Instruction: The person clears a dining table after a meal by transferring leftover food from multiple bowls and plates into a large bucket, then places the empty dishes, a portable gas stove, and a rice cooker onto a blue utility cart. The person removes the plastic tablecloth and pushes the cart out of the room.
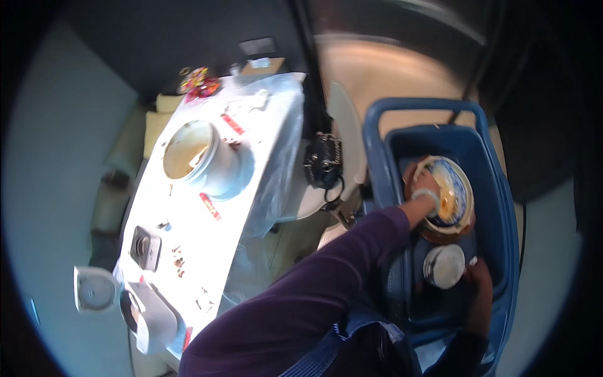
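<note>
My left hand (pixel 426 186), with a pale bracelet at the wrist, reaches over a blue-and-white patterned dish (pixel 453 181). The dish has yellowish residue and lies on top of a larger brown vessel (pixel 435 235). The fingers are blurred, and whether they grip the rim does not show. At the right edge of a small stack of white bowls (pixel 445 266) is my right hand (pixel 479 275). A small white bit (pixel 473 260) shows by its fingertips; the hold is unclear. All this crockery sits inside a deep blue plastic tub (pixel 487 193).
Left of me a plastic-covered table (pixel 226 179) carries a white bucket (pixel 188 151), a tissue box (pixel 150 315), a grey box-shaped device (pixel 146 247), red packets (pixel 209 206) and scraps. A black handbag (pixel 324 160) sits on a white chair (pixel 348 136) between table and tub.
</note>
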Demonstrator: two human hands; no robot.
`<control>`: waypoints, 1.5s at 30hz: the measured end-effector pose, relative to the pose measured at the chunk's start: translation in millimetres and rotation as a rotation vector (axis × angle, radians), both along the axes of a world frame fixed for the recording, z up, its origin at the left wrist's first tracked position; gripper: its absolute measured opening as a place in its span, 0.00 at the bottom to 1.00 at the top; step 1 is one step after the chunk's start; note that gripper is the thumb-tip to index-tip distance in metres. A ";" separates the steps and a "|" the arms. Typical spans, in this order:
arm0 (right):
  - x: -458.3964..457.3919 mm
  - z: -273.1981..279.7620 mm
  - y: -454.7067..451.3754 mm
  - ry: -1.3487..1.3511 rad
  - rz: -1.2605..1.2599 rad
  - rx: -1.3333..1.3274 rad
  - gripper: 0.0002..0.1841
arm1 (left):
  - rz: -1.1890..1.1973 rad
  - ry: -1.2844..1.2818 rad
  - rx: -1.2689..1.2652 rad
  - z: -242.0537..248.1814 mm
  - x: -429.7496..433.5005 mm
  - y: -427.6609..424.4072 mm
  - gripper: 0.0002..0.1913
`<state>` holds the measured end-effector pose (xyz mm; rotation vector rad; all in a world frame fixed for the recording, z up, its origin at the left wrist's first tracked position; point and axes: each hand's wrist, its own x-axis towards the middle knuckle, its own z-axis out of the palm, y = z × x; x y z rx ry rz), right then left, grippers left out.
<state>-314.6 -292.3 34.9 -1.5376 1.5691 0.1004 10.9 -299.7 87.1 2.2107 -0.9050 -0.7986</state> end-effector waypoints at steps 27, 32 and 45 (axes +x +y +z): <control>240.3 173.6 33.9 -0.579 0.218 -0.706 0.19 | -0.503 0.729 -0.291 41.1 246.4 336.0 0.19; 401.8 168.6 103.2 -0.687 0.503 -0.368 0.20 | 0.307 0.330 -0.222 -11.9 373.1 486.9 0.21; 573.6 162.8 251.6 -0.566 1.187 -0.086 0.23 | 0.934 -0.608 0.562 -107.5 593.0 588.7 0.11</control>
